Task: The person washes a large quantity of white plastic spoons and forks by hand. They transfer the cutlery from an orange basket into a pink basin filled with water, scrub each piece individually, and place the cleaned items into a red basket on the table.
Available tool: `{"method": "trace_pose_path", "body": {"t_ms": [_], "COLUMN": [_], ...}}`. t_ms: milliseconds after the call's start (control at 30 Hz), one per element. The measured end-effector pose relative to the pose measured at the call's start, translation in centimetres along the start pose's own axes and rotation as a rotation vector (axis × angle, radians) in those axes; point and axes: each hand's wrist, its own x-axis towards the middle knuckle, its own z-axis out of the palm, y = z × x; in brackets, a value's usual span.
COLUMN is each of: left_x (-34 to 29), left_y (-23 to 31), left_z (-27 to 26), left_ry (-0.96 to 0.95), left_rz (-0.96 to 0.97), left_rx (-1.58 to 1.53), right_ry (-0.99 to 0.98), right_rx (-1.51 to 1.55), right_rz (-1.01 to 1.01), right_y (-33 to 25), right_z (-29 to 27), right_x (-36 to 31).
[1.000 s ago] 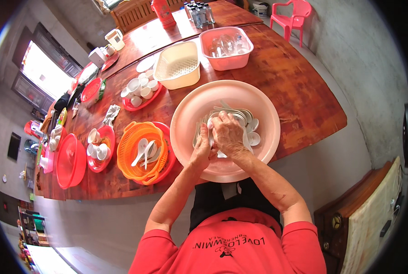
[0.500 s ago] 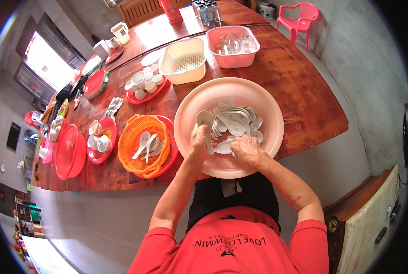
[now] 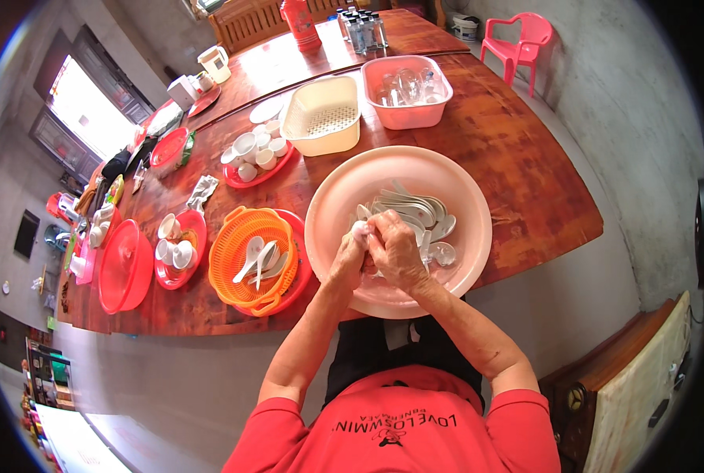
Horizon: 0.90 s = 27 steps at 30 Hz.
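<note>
Over the near part of a wide pale-pink basin [image 3: 456,177], my two hands are pressed together. My left hand [image 3: 350,254] is closed around a white soup spoon, mostly hidden by the fingers. My right hand [image 3: 397,251] is closed against it from the right; a small white bit shows between the hands, and I cannot tell whether it is spoon or cloth. Behind and beside the hands, several white soup spoons [image 3: 415,206] lie stacked in the basin. A clear, rounded piece [image 3: 443,253] sits at their right.
Left of the basin, an orange colander [image 3: 224,246] holds several white spoons [image 3: 252,256] on a red tray. Farther left are red plates with white cups [image 3: 182,254] and a red basin [image 3: 123,268]. Behind stand a cream basket [image 3: 320,146] and a pink tub [image 3: 407,118] of glasses.
My right hand has risen from the basin's near middle and moved left to meet my left hand. The spoon that stood upright in my left hand is now mostly covered. The view has shifted slightly.
</note>
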Motion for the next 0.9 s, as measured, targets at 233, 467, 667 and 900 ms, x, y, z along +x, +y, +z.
{"method": "trace_pose_path", "body": {"t_ms": [233,467,667,900], "left_x": [-0.9,-1.8,-1.7,-1.6], "left_y": [0.9,1.7,2.3,2.1], "left_z": [-0.1,1.3,2.0,1.8], "left_ry": [-0.245,-0.293,-0.073,-0.051], "left_rz": [-0.017,0.059,-0.246,-0.105], "left_rx": [0.175,0.280,0.157,0.219], "right_ry": [-0.050,-0.042,-0.280,-0.883], "right_rx": [0.545,0.624,-0.314,-0.787], "right_rz": [0.472,0.667,0.195,0.235], "right_y": [0.5,3.2,4.4,4.1], "right_z": [-1.2,-2.1,-3.5,-4.7], "right_x": [3.7,3.9,0.6,-2.5]}}
